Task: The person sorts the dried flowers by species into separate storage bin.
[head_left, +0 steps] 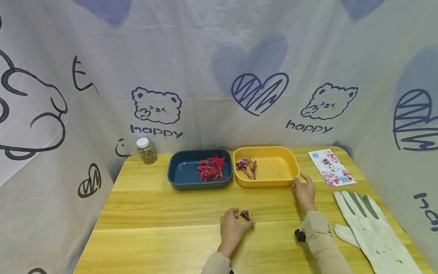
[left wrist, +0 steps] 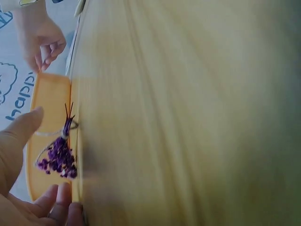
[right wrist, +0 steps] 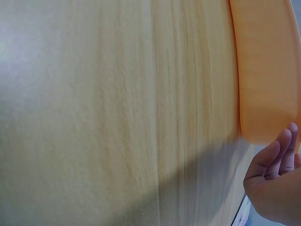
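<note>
On the wood table a small bundle of purple dried flowers (head_left: 245, 215), bound with pale twine (left wrist: 64, 134), lies at my left hand (head_left: 233, 227). Thumb and fingers are spread on either side of it, and in the left wrist view a gap shows between the thumb (left wrist: 29, 123) and the flowers. At the front right corner of the yellow tray (head_left: 273, 183), my right hand (head_left: 304, 192) holds the rim between thumb and fingertips. Purple dried sprigs (head_left: 247, 167) lie in the tray's left part.
Left of the yellow tray stands a dark blue tray (head_left: 184, 186) with red dried flowers (head_left: 211, 168). A white-lidded jar (head_left: 147, 151) is at the back left. On the right lie a floral card (head_left: 332, 167) and white work gloves (head_left: 373, 232). A printed cloth (head_left: 202, 114) hangs behind.
</note>
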The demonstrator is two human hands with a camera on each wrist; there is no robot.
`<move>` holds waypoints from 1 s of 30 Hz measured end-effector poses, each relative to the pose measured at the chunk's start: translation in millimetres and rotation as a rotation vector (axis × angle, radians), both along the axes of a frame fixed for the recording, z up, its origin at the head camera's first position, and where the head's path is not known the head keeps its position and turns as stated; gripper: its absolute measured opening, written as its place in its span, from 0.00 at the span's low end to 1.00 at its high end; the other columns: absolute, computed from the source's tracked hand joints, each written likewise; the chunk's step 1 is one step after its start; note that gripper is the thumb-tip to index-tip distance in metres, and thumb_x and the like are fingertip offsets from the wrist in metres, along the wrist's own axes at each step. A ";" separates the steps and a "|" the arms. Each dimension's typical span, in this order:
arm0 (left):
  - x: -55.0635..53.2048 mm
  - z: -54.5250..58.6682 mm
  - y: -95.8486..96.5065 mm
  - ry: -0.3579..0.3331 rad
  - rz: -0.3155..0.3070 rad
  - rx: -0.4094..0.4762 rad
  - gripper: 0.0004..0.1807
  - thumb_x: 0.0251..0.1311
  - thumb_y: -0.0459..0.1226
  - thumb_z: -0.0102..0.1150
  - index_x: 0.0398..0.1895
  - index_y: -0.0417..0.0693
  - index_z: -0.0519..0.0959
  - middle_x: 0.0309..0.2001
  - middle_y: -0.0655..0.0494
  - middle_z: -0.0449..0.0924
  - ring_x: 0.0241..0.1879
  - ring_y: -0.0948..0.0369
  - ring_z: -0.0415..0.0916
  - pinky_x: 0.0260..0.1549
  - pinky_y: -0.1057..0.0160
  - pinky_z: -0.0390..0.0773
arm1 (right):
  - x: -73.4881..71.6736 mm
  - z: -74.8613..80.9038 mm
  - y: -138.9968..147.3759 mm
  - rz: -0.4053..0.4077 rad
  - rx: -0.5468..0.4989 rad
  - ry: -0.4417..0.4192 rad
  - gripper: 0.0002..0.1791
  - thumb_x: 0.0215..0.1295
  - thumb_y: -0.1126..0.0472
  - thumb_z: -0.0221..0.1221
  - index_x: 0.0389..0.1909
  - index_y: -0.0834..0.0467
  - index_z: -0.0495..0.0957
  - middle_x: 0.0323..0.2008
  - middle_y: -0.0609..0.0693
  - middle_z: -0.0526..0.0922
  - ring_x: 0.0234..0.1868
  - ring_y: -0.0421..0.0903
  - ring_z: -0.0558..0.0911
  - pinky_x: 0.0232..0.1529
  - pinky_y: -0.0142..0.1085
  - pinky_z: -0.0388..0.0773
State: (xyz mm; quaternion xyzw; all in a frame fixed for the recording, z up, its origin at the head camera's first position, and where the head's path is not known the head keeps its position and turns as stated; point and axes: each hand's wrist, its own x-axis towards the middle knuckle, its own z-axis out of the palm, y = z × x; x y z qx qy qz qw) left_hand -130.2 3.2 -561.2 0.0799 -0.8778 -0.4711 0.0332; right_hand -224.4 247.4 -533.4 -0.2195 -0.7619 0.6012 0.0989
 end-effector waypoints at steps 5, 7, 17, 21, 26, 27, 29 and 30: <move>2.8 -4.0 4.4 0.061 0.010 -0.081 0.32 0.31 0.44 0.81 0.41 0.41 0.77 0.33 0.55 0.77 0.33 0.60 0.64 0.32 0.64 0.65 | 0.7 1.3 -0.6 -0.002 -0.007 0.005 0.28 0.72 0.56 0.51 0.68 0.63 0.61 0.26 0.45 0.79 0.25 0.33 0.77 0.29 0.27 0.76; 3.9 -4.6 6.2 0.080 0.017 -0.114 0.30 0.31 0.43 0.80 0.39 0.42 0.78 0.31 0.55 0.76 0.32 0.61 0.62 0.32 0.64 0.64 | 0.7 1.5 -0.7 -0.002 -0.010 0.005 0.28 0.72 0.56 0.51 0.68 0.62 0.60 0.26 0.45 0.79 0.25 0.32 0.76 0.29 0.26 0.77; 2.9 -2.9 2.7 0.114 0.019 -0.116 0.25 0.40 0.32 0.73 0.46 0.38 0.78 0.26 0.60 0.77 0.29 0.61 0.64 0.30 0.64 0.65 | 2.0 2.9 -1.6 -0.001 -0.005 0.014 0.28 0.71 0.56 0.51 0.67 0.63 0.61 0.25 0.44 0.78 0.24 0.33 0.77 0.28 0.27 0.77; 0.9 -2.7 -1.2 0.099 0.016 -0.075 0.28 0.43 0.29 0.70 0.52 0.34 0.75 0.23 0.63 0.78 0.30 0.58 0.69 0.29 0.62 0.70 | 2.6 2.9 -1.6 0.003 -0.003 0.019 0.28 0.71 0.56 0.51 0.67 0.63 0.60 0.24 0.42 0.78 0.24 0.33 0.77 0.28 0.27 0.77; 1.2 -3.6 -4.4 0.097 -0.013 -0.036 0.24 0.45 0.27 0.68 0.50 0.33 0.76 0.24 0.61 0.80 0.32 0.58 0.70 0.30 0.63 0.70 | 2.4 2.2 -1.9 0.003 0.003 0.021 0.28 0.71 0.56 0.51 0.67 0.63 0.61 0.23 0.42 0.78 0.24 0.33 0.77 0.27 0.27 0.77; 1.3 -3.6 -4.9 0.105 -0.021 -0.031 0.22 0.45 0.27 0.67 0.47 0.34 0.78 0.24 0.60 0.80 0.31 0.59 0.70 0.29 0.64 0.70 | 2.3 2.2 -2.0 0.002 0.001 0.021 0.28 0.71 0.56 0.52 0.67 0.63 0.61 0.24 0.42 0.78 0.24 0.33 0.77 0.27 0.27 0.77; 1.2 -4.0 -5.9 0.128 -0.032 -0.029 0.15 0.45 0.27 0.66 0.40 0.37 0.82 0.25 0.59 0.82 0.30 0.59 0.69 0.29 0.65 0.69 | 2.2 2.1 -2.1 0.002 -0.001 0.019 0.28 0.71 0.56 0.52 0.67 0.63 0.61 0.24 0.42 0.78 0.24 0.33 0.77 0.28 0.27 0.77; 1.1 -4.0 -6.5 0.142 -0.038 -0.030 0.11 0.46 0.28 0.66 0.37 0.39 0.83 0.25 0.58 0.82 0.30 0.59 0.69 0.29 0.65 0.69 | 2.2 2.2 -2.2 0.001 -0.003 0.019 0.28 0.71 0.56 0.52 0.67 0.63 0.61 0.24 0.42 0.78 0.24 0.33 0.77 0.28 0.27 0.77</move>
